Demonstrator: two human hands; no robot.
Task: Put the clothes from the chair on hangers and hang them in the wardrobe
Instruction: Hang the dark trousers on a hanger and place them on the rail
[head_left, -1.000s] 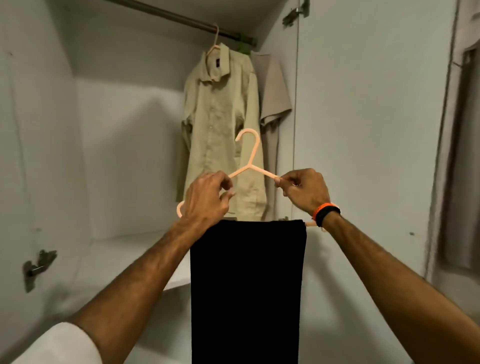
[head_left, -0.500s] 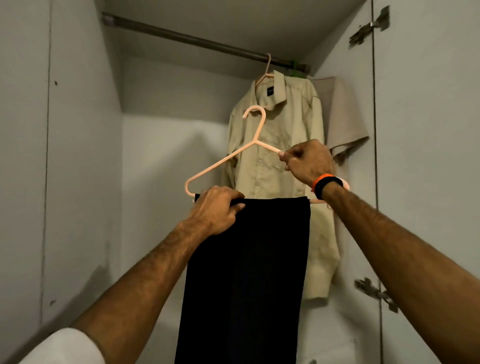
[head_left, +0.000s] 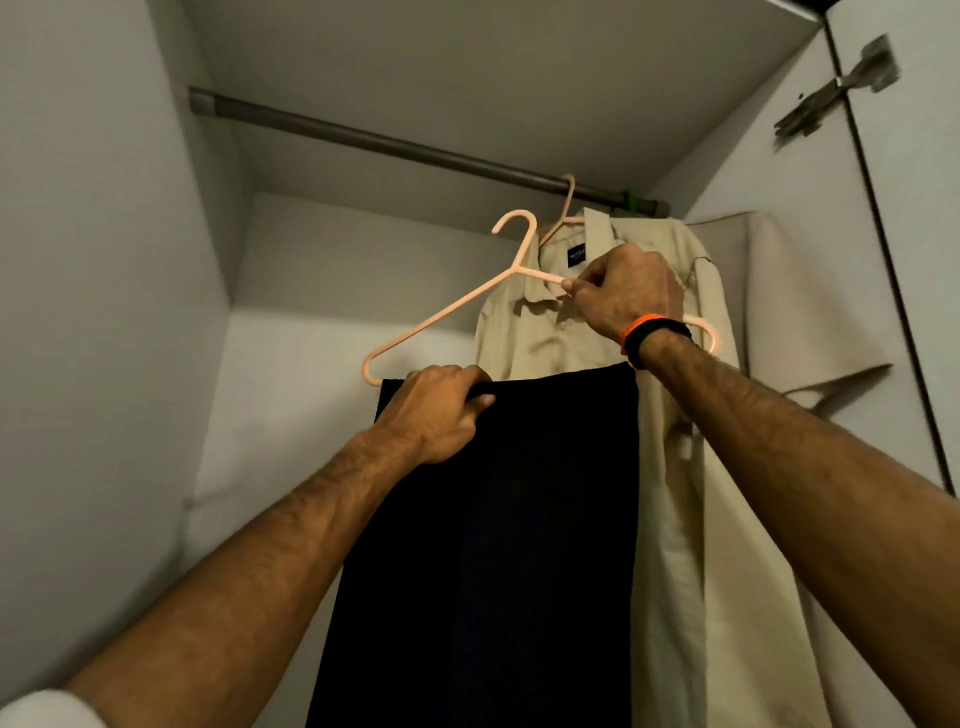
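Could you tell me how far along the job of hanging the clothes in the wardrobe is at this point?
Done: a beige shirt hangs from the rail. In hand: black trousers are draped over a peach hanger, the right hand pinching its shoulder, the left hand gripping the fold. Left: hooking it on the rail. The chair is out of view.

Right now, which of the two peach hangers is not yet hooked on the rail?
The hanger carrying the black trousers, gripped by both hands: its hook sits free below the rail. The beige shirt's hanger is hooked on.
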